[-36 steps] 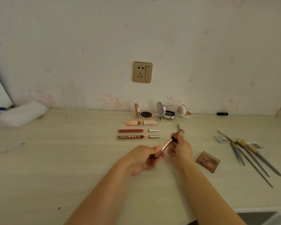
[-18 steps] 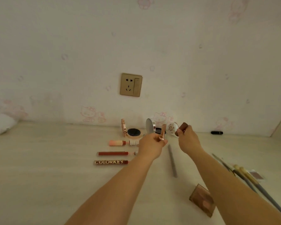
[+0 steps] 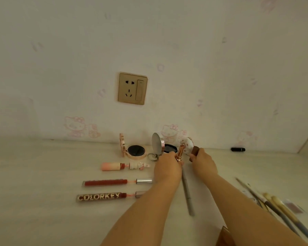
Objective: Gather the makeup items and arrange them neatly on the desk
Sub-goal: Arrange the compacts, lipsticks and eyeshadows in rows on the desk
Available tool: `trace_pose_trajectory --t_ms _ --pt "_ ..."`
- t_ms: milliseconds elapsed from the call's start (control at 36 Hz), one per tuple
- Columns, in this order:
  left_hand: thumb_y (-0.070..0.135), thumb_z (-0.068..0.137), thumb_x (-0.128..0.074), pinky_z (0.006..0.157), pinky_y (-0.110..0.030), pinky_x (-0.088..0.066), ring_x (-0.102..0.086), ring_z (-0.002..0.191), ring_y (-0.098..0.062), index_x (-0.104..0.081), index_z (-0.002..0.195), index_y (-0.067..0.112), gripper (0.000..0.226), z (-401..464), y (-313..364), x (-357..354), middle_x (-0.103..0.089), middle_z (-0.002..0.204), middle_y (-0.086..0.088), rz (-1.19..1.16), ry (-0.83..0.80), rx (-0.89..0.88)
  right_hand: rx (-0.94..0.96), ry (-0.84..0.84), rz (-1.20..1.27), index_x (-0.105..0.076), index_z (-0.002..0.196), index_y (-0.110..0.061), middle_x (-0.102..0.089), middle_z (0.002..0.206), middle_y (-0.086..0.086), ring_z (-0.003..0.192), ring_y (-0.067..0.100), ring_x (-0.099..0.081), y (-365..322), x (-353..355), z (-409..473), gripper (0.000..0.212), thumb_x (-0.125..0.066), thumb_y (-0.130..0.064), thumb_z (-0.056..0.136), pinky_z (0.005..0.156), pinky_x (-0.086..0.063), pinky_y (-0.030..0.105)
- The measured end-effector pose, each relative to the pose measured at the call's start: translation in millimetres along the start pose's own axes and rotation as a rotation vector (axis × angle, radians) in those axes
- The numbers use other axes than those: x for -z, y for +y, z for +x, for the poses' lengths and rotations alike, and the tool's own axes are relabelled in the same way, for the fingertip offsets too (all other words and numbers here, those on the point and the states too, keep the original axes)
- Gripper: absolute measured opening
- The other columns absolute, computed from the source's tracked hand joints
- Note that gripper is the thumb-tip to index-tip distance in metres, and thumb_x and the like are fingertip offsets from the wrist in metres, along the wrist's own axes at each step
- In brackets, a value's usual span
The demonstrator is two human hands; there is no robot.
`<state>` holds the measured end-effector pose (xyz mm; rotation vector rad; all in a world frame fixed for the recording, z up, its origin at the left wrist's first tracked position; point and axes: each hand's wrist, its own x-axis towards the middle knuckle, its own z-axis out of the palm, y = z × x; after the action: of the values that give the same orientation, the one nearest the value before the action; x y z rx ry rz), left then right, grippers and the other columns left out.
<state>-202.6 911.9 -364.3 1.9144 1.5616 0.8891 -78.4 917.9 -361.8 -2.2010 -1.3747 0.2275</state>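
The desk [image 3: 43,174] is carrying everything, its far edge running along the wall. Two hands are working near the middle of that far edge. The left hand [image 3: 167,167] is closing its fingers around a rose-gold lipstick base [image 3: 179,153], standing it nearly upright; the right hand [image 3: 204,162] is pinching the brown lipstick cap [image 3: 194,153] just beside it, the two parts sitting apart.

Three compacts are lining the far edge, all hinged open: a rose-gold compact [image 3: 134,151] showing a dark round insert, a silver compact [image 3: 158,144] with its lid tilted up over a black pan, and a white floral compact [image 3: 188,143] whose inside is hidden behind the hands.

Three lip glosses are lying in a column toward the near edge, each with its cap pulled slightly off: a peach gloss [image 3: 112,166], a red gloss [image 3: 105,183], and a COLORKEY gloss [image 3: 100,197].

One grey pencil [image 3: 187,194] is lying between the forearms. Several brushes [image 3: 281,210] are fanning toward the right near corner; their count is unclear. A brown palette [image 3: 224,237] is peeking in at the near edge. One small black tube [image 3: 238,149] is resting at the far right edge.
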Motion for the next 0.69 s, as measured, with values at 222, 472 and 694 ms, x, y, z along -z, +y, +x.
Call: trace_pose_trajectory --t_ms 222,472,694 --pt "0.039 0.092 -0.052 0.071 -0.031 -0.043 -0.060 0.100 -0.024 -0.062 0.111 0.023 0.027 7 2 -7 -0.065 0.107 -0.004 0.076 0.039 0.012 0.035 0.013 0.016 -0.045 0.124 -0.009 -0.061 0.112 0.013 0.098 0.031 -0.058 6 -9 2 0.035 -0.045 -0.031 0.096 0.071 -0.039 0.033" --pt "0.042 0.091 -0.053 0.064 -0.029 -0.036 -0.061 0.098 -0.022 -0.062 0.107 0.025 0.026 14 2 -18 -0.066 0.104 -0.002 0.128 0.075 0.001 0.081 0.020 0.017 -0.046 0.122 -0.013 -0.063 0.109 0.011 0.098 0.031 -0.058 9 -13 2 0.032 -0.047 -0.030 0.095 0.071 -0.039 0.032" --pt "0.031 0.092 -0.055 0.067 -0.029 -0.040 -0.061 0.099 -0.023 -0.061 0.110 0.022 0.022 17 1 -22 -0.066 0.106 -0.004 0.144 0.064 -0.026 0.058 0.020 -0.039 -0.050 0.113 -0.006 -0.061 0.110 0.012 0.099 0.029 -0.057 10 -14 2 0.032 -0.047 -0.033 0.096 0.070 -0.036 0.031"
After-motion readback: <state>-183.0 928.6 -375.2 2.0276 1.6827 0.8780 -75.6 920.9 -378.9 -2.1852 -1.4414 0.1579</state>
